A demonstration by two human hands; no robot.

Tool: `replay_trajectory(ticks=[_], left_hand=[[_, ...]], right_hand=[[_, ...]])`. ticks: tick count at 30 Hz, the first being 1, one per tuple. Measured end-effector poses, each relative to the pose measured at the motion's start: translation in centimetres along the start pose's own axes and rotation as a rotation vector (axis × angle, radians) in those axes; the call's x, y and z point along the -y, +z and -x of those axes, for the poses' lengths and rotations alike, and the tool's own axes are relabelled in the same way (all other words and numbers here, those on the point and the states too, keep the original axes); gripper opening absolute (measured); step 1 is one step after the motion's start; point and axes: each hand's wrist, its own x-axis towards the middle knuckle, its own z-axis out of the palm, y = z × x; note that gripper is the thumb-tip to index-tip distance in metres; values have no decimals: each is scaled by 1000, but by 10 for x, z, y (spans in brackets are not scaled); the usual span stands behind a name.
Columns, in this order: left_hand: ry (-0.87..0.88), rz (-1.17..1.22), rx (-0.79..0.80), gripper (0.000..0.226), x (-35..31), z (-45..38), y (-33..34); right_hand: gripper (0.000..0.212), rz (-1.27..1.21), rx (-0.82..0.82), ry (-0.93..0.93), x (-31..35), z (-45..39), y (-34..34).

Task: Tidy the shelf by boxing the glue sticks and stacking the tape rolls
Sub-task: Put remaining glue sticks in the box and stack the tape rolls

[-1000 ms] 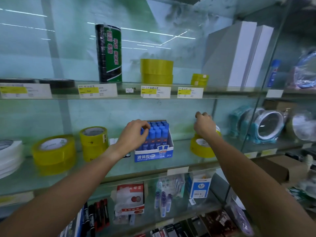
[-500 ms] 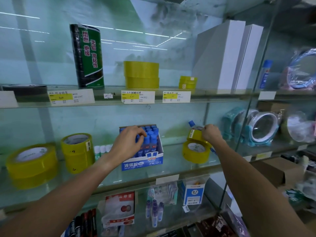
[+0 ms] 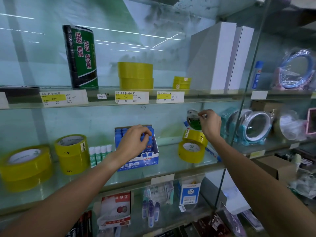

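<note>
On the middle glass shelf (image 3: 171, 170) stands a blue-and-white glue box (image 3: 138, 164) filled with upright blue glue sticks (image 3: 119, 134). My left hand (image 3: 135, 142) is over the box, its fingertips pinching one blue stick at the right side. To the right, one yellow tape roll (image 3: 195, 136) leans tilted on another yellow roll (image 3: 190, 152). Just above them my right hand (image 3: 211, 124) grips a small clear roll with a dark green label (image 3: 192, 119). Several loose white-and-green glue sticks (image 3: 100, 153) stand left of the box.
Two stacks of yellow tape (image 3: 71, 153) (image 3: 25, 166) sit at the left. The upper shelf holds a green-black pack (image 3: 80, 57), yellow rolls (image 3: 136, 75) (image 3: 182, 82) and white boxes (image 3: 218, 55). A glass divider (image 3: 239, 117) closes off wrapped rolls (image 3: 256, 127).
My right hand has risen from the yellow rolls and now holds the small green-labelled roll above them. My left hand stays at the glue box. The view has shifted slightly.
</note>
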Motion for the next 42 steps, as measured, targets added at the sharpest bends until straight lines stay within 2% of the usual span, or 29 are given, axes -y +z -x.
replay_trajectory(ticks=[5, 10, 15, 20, 23, 28, 33, 36, 42], left_hand=[[-18, 81, 2, 16, -13, -4, 6], [-156, 227, -15, 19, -21, -6, 6], [-339, 407, -39, 37, -24, -8, -5], [-466, 547, -72, 30, -8, -5, -18], [-494, 627, -66, 31, -3, 0, -25], [-477, 516, -151, 31, 8, 10, -36], [-481, 433, -253, 28, 16, 18, -48], [-495, 398, -288, 27, 20, 23, -57], [-510, 260, -324, 23, 35, 29, -72]], right_hand=[[15, -197, 8, -15, 34, 13, -3], [11, -482, 219, 45, 58, 27, 5], [18, -756, 461, 159, 86, 44, 10], [25, -875, 602, 260, 97, 55, 14], [19, -921, 666, 308, 103, 62, 18], [9, -981, 727, 350, 118, 72, 27], [19, -1065, 823, 415, 140, 81, 35], [13, -1090, 881, 461, 154, 88, 39], [16, -1063, 924, 467, 185, 103, 50]])
